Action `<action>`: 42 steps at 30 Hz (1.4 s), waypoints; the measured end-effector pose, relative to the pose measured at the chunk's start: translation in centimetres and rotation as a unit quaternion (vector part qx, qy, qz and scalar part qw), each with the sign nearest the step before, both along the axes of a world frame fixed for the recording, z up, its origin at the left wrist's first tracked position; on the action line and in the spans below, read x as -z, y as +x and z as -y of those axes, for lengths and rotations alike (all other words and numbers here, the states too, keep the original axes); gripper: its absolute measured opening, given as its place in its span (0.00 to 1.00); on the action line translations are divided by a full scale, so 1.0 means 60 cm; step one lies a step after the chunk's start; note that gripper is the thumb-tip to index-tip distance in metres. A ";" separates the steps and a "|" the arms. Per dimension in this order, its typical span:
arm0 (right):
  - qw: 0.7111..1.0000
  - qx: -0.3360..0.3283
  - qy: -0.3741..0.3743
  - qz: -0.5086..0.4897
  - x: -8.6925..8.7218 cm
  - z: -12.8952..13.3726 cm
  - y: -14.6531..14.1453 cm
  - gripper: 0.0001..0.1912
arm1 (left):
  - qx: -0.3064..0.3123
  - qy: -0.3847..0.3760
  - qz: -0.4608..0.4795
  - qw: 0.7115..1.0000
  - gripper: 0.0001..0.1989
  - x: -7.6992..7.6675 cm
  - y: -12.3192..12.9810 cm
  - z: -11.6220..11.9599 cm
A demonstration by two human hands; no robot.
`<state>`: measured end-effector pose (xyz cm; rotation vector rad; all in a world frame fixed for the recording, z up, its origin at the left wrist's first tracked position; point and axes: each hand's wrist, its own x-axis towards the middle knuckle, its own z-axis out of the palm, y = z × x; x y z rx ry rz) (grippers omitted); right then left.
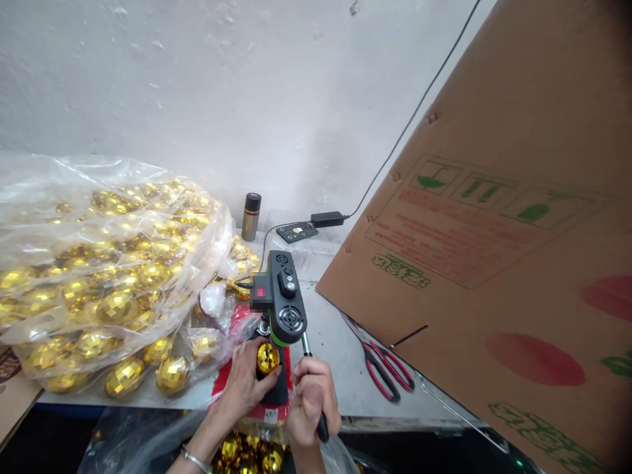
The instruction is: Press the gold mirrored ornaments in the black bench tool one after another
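Note:
A black hand-lever press (287,299) stands on the table over a red sheet (222,380). Under its head sits a shiny gold mirrored ball (268,358). My left hand (245,378) holds this ball, thumb at its lower right and fingers at its upper left. Wrapped round the black handle of the press lever (322,428) is my right hand (313,398), closed in a fist to the right of the ball. A metal bracelet circles my left wrist.
A big clear bag of gold balls (118,263) fills the left side. Red-handled scissors (388,372) lie right of the press, beside a large cardboard box (474,263). Behind are a dark-capped can (251,217) and a power adapter (328,219). More balls (249,454) lie below the edge.

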<state>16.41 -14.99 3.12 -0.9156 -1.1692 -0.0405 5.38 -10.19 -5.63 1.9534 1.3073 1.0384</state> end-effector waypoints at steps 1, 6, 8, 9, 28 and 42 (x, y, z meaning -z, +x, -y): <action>1.000 0.006 0.002 0.000 0.000 0.000 -0.001 0.20 | -0.003 0.002 0.002 1.000 0.22 0.002 0.000 0.000; 1.000 0.015 -0.017 -0.005 0.004 0.003 -0.001 0.20 | -0.001 0.007 0.004 1.000 0.22 0.005 -0.001 -0.001; 1.000 0.016 -0.017 -0.003 0.005 0.003 0.000 0.19 | -0.001 0.010 0.005 1.000 0.22 0.005 -0.002 -0.001; 1.000 0.017 -0.016 -0.001 0.005 0.002 0.000 0.19 | -0.002 0.011 0.005 1.000 0.22 0.006 -0.001 -0.001; 0.999 0.028 -0.009 0.027 -0.001 0.001 0.003 0.20 | -0.009 0.009 0.007 1.000 0.23 0.010 0.001 -0.001; 0.996 0.013 -0.023 0.086 0.034 0.012 0.013 0.20 | -0.018 0.013 0.004 1.000 0.24 0.020 0.005 -0.002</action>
